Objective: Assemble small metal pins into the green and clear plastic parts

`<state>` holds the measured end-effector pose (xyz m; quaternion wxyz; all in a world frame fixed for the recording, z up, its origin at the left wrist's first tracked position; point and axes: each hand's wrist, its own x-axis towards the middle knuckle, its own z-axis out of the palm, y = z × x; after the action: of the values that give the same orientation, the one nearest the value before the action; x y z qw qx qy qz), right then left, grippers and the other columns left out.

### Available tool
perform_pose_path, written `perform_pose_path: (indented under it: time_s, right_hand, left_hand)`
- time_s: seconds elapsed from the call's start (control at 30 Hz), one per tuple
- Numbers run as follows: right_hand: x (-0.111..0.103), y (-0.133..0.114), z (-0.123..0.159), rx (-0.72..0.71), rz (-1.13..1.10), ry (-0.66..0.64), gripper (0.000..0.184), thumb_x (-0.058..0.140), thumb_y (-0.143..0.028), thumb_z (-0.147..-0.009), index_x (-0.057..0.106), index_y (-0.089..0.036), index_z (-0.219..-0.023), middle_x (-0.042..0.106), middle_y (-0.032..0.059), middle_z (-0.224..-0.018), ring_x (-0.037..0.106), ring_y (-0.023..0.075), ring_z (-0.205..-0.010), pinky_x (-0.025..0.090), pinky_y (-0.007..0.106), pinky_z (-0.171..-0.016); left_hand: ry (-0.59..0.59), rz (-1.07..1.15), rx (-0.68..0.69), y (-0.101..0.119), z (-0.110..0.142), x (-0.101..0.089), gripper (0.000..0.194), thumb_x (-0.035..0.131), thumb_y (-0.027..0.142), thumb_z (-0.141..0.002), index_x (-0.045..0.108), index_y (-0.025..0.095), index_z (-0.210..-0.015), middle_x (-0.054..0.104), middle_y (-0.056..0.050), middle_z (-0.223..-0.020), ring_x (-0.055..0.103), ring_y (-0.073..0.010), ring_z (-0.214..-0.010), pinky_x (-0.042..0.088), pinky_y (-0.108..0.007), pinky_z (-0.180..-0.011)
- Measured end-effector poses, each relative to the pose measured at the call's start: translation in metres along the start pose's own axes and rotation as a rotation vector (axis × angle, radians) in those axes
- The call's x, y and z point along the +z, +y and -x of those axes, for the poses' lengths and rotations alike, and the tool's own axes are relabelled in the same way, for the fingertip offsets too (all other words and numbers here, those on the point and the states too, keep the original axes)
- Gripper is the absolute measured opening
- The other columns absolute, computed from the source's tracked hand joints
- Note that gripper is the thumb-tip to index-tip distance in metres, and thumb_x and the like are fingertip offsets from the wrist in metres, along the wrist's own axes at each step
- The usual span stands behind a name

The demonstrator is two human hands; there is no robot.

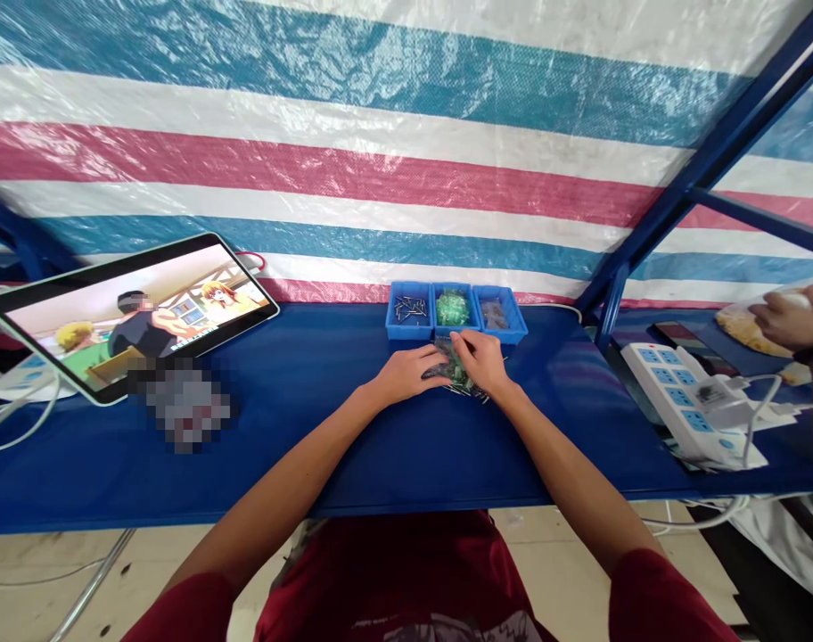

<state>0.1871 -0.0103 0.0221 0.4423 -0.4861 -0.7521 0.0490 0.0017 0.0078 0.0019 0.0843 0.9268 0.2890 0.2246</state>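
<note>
a woven plastic tarp (353, 152) in white, teal and pink stripes hangs behind a long table with a smooth blue top (353, 473), and a blue metal frame (720, 152) angles across the right side. in the head view, three ribbed blue plastic bins stand side by side at the table's far edge: the left bin (406, 334) holds slim metal pins (410, 309), the middle bin (453, 333) green pieces (453, 308), the right bin (506, 332) greyish pieces (493, 314). a loose heap of green and metal pieces (456, 379) lies just in front of them. the left hand (403, 374) lies low, its fingers (433, 361) pressed together against the heap. the right hand (480, 361) arches above it, its fingertips (461, 341) bunched downward, pinching something too small to tell. a tablet (132, 316) stands far left; a white power strip (680, 401) lies right, near a co-worker's hand (784, 321) on a clear plastic bag (741, 325).
</note>
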Motion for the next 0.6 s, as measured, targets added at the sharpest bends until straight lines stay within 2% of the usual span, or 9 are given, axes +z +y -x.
perform_pose_path:
  time_s: [0.13, 0.37, 0.6]
  right_hand:
    - [0.0004, 0.0006, 0.0001, 0.007, 0.004, -0.004, 0.046, 0.036, -0.044, -0.097, 0.039, -0.019, -0.057, 0.039, -0.0026, -0.051, 0.036, 0.0105, -0.049, 0.028, 0.026, -0.053]
    - [0.0010, 0.0005, 0.0004, 0.020, 0.006, -0.015, 0.049, 0.034, -0.046, -0.097, 0.042, -0.019, -0.057, 0.041, -0.0019, -0.051, 0.037, 0.0107, -0.048, 0.029, 0.027, -0.053]
    - [0.0028, 0.0040, 0.0011, 0.018, 0.003, -0.025, 0.049, 0.034, -0.047, -0.097, 0.044, -0.019, -0.058, 0.045, -0.0009, -0.052, 0.039, 0.0113, -0.049, 0.029, 0.027, -0.054]
  left_hand:
    - [-0.058, 0.018, 0.097, -0.0015, 0.0008, 0.0051, 0.033, 0.046, 0.046, -0.093, 0.064, 0.020, -0.103, 0.064, -0.004, -0.105, 0.062, -0.0157, -0.095, 0.045, -0.022, -0.078]
    - [-0.102, -0.009, 0.098, -0.0043, 0.0011, 0.0092, 0.027, 0.041, 0.035, -0.097, 0.063, 0.019, -0.095, 0.064, -0.003, -0.094, 0.063, -0.0144, -0.090, 0.044, -0.022, -0.075]
    - [-0.123, -0.039, 0.097, -0.0006, 0.0009, 0.0047, 0.028, 0.037, 0.030, -0.098, 0.062, 0.019, -0.094, 0.064, -0.003, -0.094, 0.062, -0.0145, -0.089, 0.043, -0.022, -0.073]
